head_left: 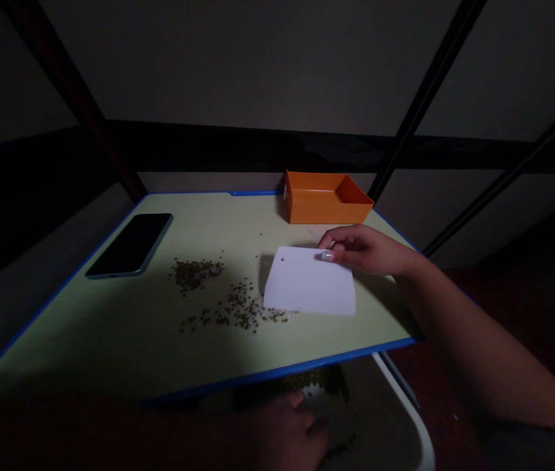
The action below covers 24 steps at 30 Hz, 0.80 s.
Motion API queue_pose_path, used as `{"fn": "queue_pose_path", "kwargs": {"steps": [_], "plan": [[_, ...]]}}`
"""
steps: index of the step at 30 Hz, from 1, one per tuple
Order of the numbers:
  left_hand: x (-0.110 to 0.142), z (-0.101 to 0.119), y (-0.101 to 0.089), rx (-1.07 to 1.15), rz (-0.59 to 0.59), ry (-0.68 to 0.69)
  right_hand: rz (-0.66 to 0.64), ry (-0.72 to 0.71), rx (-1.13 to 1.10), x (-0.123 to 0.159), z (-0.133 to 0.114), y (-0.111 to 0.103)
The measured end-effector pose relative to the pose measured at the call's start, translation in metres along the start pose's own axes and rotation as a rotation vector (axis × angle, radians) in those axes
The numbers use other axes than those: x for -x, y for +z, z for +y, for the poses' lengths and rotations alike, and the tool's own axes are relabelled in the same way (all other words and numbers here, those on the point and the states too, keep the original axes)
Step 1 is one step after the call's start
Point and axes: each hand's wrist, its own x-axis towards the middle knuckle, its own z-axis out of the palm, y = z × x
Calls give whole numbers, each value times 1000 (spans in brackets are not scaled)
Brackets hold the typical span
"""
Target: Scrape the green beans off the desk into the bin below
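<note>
Presently, the step in hand appears to be the gathering of dark grains with a card. The right hand (363, 252) has its fingers clamped on the upper right part of the white card (311, 281), thumb in front, and holds it tilted over the tabletop (208, 216). The card's lower left corner is at the edge of a loose patch of grains (242, 307); whether it touches the surface cannot be told. A denser pile of grains (193, 273) lies farther left, near the phone (133, 245). An orange box (326, 212) sits at the far right corner, beyond the right hand. The left hand (289, 432) is below the near edge, at a white-rimmed tub (425, 438) with more grains (314, 378) in it (it is blurred and in shadow, so I cannot tell whether its fingers are apart or closed on anything). In my judgement, any further pass calls for the card's long edge to sit flat behind the patch, since a raised corner could leave strays.
</note>
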Motion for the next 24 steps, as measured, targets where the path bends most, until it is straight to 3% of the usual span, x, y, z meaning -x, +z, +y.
{"fn": "queue_pose_path", "kwargs": {"steps": [16, 24], "plan": [[1, 2, -10, 48, -29, -28, -95, 8, -35, 7, -5, 2], [1, 5, -14, 69, -3, -63, -69, 31, -27, 6, -7, 0]]}}
